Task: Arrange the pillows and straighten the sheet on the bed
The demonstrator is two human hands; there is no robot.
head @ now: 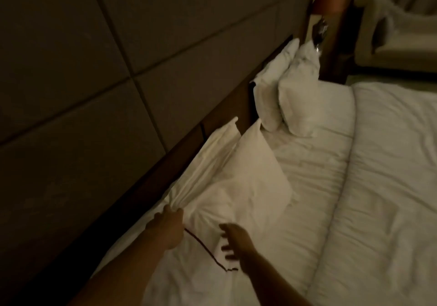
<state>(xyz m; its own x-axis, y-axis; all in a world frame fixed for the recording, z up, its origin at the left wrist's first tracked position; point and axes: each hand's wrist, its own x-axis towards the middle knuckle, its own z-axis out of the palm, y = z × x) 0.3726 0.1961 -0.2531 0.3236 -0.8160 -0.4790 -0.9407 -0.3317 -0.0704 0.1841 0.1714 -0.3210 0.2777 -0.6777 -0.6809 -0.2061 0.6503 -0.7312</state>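
Observation:
Two white pillows lie at the near head of the bed: a back pillow (214, 154) against the headboard and a front pillow (248, 182) leaning on it. My left hand (169, 223) pinches the bunched corner of the back pillow. Just to its right, my right hand (233, 239) hovers with fingers spread above the front pillow's near corner, holding nothing. Two more white pillows (283, 97) stand upright side by side farther along the headboard. The wrinkled white sheet (314, 171) covers the mattress, with a folded white duvet (390, 175) to the right.
A padded panel wall (94, 69) and wooden headboard ledge (179, 154) run along the left. A thin dark cord (203, 249) lies across the linen between my hands. A wooden post (335, 33) and a pale armchair (397, 26) stand at the far right. The room is dim.

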